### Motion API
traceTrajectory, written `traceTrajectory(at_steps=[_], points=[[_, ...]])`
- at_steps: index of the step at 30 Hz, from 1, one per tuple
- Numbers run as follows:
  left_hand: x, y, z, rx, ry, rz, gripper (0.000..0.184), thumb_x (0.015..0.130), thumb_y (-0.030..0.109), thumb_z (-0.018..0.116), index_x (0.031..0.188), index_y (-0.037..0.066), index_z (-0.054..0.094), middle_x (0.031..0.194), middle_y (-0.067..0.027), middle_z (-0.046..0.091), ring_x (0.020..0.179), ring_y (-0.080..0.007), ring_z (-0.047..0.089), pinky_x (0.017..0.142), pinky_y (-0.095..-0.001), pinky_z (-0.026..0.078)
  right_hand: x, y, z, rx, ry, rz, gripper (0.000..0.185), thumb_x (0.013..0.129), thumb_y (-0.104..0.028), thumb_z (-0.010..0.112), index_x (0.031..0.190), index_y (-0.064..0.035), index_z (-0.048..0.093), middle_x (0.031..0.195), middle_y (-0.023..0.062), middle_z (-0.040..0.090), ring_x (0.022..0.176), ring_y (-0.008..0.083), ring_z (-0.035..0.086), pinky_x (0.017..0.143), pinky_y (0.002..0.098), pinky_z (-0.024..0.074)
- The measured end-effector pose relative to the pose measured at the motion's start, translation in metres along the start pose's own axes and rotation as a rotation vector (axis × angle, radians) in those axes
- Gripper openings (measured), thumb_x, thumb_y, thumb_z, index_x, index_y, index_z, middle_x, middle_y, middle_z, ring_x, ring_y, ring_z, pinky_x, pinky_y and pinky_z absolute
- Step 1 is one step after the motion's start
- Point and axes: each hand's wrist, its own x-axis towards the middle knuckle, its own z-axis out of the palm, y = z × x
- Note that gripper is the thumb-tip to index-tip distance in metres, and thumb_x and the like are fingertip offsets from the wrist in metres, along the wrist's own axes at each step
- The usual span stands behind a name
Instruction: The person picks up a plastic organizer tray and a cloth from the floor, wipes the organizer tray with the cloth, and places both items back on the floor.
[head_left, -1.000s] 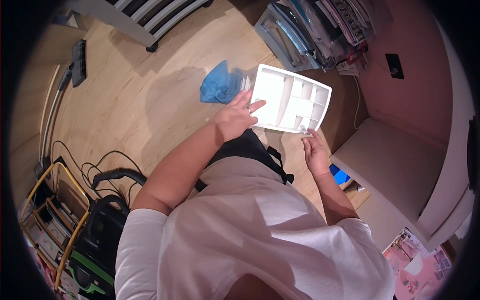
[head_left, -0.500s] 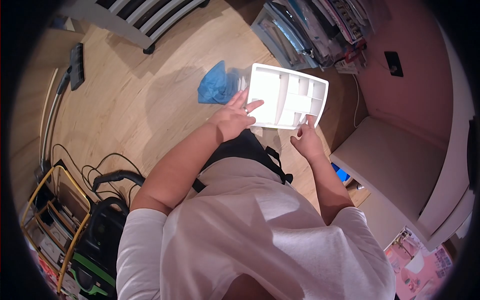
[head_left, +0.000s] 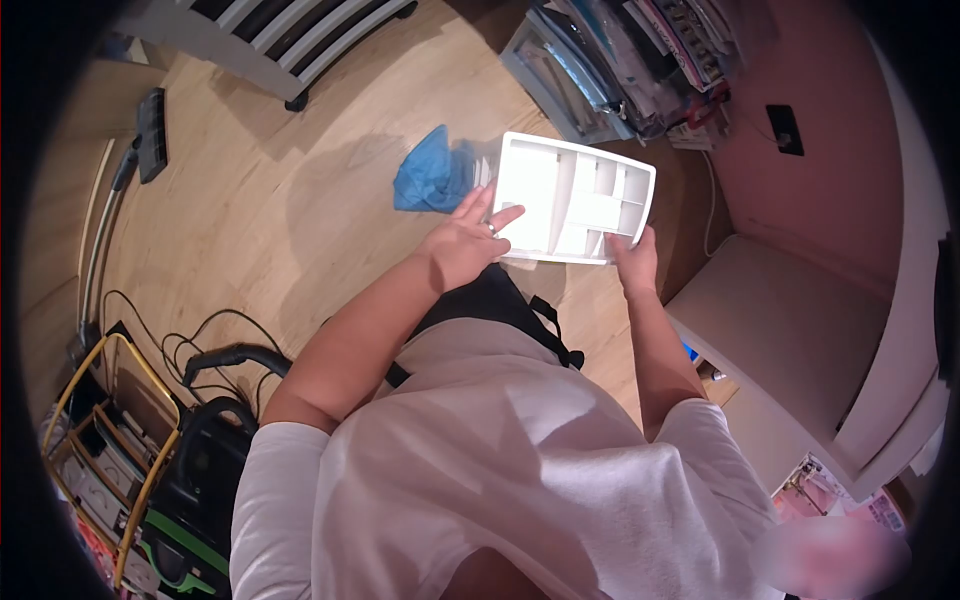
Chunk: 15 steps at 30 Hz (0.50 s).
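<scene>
A white tray (head_left: 530,190) with a large compartment on the left and several small ones on the right is held up in front of my body. My left hand (head_left: 468,242) grips its left edge, with a ringed finger and the thumb over the rim. At the lower right corner, my right hand (head_left: 634,262) holds the tray, thumb on the inside and the other fingers mostly hidden. Just left of the tray lies a blue bag (head_left: 432,175), with some thin white pieces (head_left: 482,172) between it and the tray.
A bin of folders and papers (head_left: 570,80) stands beyond the tray. To the right is a pale shelf unit (head_left: 790,310). A vacuum cleaner (head_left: 205,470), its hose and cable, and a yellow-framed cart (head_left: 150,500) are at the lower left. A floor nozzle (head_left: 151,135) lies upper left.
My right hand has moved from pointing fingers inside the small compartments to holding the tray's lower right corner. The tray has shifted slightly left since the first frame. A pinkish blur now shows at the lower right.
</scene>
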Motion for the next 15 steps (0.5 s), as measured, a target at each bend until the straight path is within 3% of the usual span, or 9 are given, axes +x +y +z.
traceTrajectory(at_steps=[3,4,7,11,15], points=[[-0.001,0.003,-0.002,0.018,-0.002,-0.012,0.007,0.077,0.015,0.059,0.075,0.008,0.057,0.14,-0.0082,0.037,0.136,-0.04,0.014,0.112,-0.0474,0.01,0.001,0.002,0.008,-0.035,0.014,0.006,0.045,0.073,-0.028,0.071,0.107,-0.0024,0.057,0.098,0.0199,0.063,0.091,0.0336,0.061,0.078,0.0388,0.0479],[-0.001,0.003,-0.002,0.025,-0.005,-0.011,0.007,0.076,0.015,0.059,0.075,0.008,0.058,0.14,-0.0081,0.037,0.136,-0.0402,0.014,0.112,-0.0471,0.01,0.0,0.001,0.004,-0.099,0.022,0.001,0.037,0.079,-0.025,0.066,0.105,-0.0004,0.058,0.09,0.0173,0.066,0.084,0.0294,0.064,0.075,0.037,0.0492],[0.0,0.003,0.0,0.041,-0.022,-0.021,0.007,0.077,0.015,0.059,0.075,0.009,0.058,0.14,-0.0077,0.038,0.135,-0.0412,0.014,0.113,-0.046,0.01,0.001,0.0,0.003,-0.206,0.043,-0.023,0.034,0.077,-0.028,0.063,0.101,-0.004,0.059,0.092,0.0206,0.063,0.087,0.0371,0.061,0.076,0.0428,0.0486],[0.001,0.009,-0.007,0.046,-0.035,-0.059,0.01,0.078,0.015,0.054,0.078,0.009,0.062,0.141,-0.0062,0.038,0.137,-0.0376,0.013,0.113,-0.0437,0.012,-0.002,-0.01,0.005,-0.342,0.057,0.008,0.035,0.077,-0.026,0.059,0.103,-0.0034,0.056,0.092,0.022,0.063,0.086,0.0381,0.06,0.075,0.0446,0.0485],[-0.002,0.004,0.005,0.023,0.051,-0.029,0.009,0.079,0.017,0.055,0.076,0.009,0.057,0.14,-0.0067,0.039,0.135,-0.0409,0.016,0.113,-0.0432,0.009,-0.006,-0.026,-0.005,-0.446,0.016,0.059,0.035,0.079,-0.025,0.057,0.106,-0.0026,0.051,0.092,0.0199,0.063,0.084,0.0349,0.062,0.074,0.0427,0.0494]])
